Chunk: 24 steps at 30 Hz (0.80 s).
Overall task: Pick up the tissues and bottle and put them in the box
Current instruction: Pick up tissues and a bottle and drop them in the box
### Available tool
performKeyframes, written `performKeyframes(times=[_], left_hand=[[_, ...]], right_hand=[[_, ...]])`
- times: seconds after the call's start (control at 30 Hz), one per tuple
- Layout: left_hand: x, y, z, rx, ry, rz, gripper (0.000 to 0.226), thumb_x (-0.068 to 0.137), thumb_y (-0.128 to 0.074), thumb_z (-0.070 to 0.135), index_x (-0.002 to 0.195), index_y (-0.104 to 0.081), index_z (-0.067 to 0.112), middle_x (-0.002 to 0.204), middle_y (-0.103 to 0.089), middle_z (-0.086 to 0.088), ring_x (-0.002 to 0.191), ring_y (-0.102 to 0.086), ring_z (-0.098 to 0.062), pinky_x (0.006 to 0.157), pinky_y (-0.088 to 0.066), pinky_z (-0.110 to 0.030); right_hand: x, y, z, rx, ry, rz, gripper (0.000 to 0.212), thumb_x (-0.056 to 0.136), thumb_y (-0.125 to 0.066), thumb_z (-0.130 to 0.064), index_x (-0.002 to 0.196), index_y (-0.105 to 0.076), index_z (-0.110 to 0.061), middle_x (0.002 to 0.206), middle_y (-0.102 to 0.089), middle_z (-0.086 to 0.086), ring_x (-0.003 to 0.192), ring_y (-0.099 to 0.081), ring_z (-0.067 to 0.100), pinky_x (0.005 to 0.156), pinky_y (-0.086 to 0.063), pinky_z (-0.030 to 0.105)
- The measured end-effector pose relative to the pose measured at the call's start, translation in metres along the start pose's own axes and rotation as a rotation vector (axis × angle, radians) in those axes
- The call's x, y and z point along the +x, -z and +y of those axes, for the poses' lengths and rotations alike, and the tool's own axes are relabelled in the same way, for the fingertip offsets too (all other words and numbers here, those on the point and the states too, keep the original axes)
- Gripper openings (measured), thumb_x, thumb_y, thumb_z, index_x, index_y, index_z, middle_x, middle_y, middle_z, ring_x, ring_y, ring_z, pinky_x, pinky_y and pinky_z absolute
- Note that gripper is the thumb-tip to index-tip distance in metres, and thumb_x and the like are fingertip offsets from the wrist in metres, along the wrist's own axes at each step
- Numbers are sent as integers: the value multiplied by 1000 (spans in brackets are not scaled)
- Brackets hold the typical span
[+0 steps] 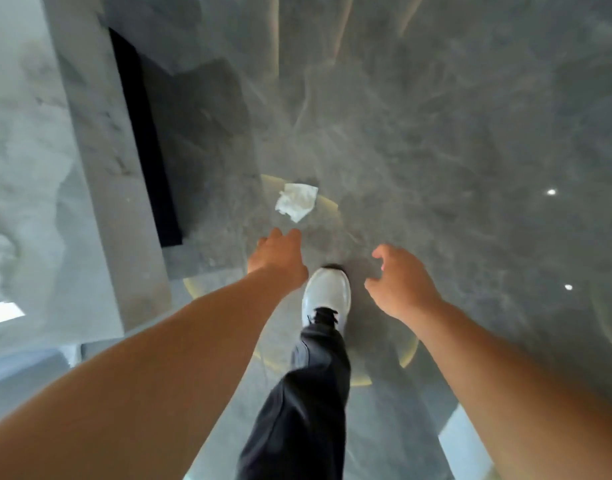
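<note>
A crumpled white tissue (296,201) lies on the glossy grey marble floor (453,140), straight ahead. My left hand (277,257) reaches down toward it, fingertips a short way short of it, fingers loosely apart and holding nothing. My right hand (399,282) hangs to the right, lower and farther from the tissue, fingers curled apart and empty. No bottle and no box are in view.
A grey marble counter or wall block (100,188) with a dark recess (145,147) stands close on the left. My white shoe (327,294) and dark trouser leg are stepping forward between the hands. Bright ceiling-light reflections dot the floor at right.
</note>
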<state>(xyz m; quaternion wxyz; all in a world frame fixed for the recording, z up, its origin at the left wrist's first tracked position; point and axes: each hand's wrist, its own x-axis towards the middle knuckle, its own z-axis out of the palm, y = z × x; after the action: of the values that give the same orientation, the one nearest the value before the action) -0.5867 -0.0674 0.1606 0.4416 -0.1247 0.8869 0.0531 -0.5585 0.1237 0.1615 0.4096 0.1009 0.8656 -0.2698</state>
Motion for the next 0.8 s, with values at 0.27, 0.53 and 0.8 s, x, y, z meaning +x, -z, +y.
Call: performKeyframes(times=[0.27, 0.53, 0.8], left_hand=[[68, 33, -27, -178, 63, 14, 43, 77, -60, 17, 118, -51, 26, 118, -46, -7, 110, -52, -33, 83, -45, -39], [134, 4, -34, -451, 183, 86, 47, 80, -64, 22, 121, -43, 26, 122, -44, -12, 110, -52, -38, 84, -48, -45], [164, -20, -60, -434, 271, 168, 59, 79, -66, 20, 130, -38, 26, 132, -39, -13, 116, -47, -37, 76, -42, -41]], right_hand=[[54, 11, -77, -151, 124, -57, 45, 82, -61, -18, 125, -47, -17, 121, -52, 10, 110, -54, 30, 87, -49, 40], [129, -22, -94, -354, 192, -41, 62, 82, -65, -26, 136, -35, -23, 128, -43, 11, 115, -48, 35, 86, -45, 41], [194, -77, -101, -607, 319, -39, 60, 82, -67, -21, 132, -39, -39, 140, -29, 5, 122, -33, 34, 73, -46, 38]])
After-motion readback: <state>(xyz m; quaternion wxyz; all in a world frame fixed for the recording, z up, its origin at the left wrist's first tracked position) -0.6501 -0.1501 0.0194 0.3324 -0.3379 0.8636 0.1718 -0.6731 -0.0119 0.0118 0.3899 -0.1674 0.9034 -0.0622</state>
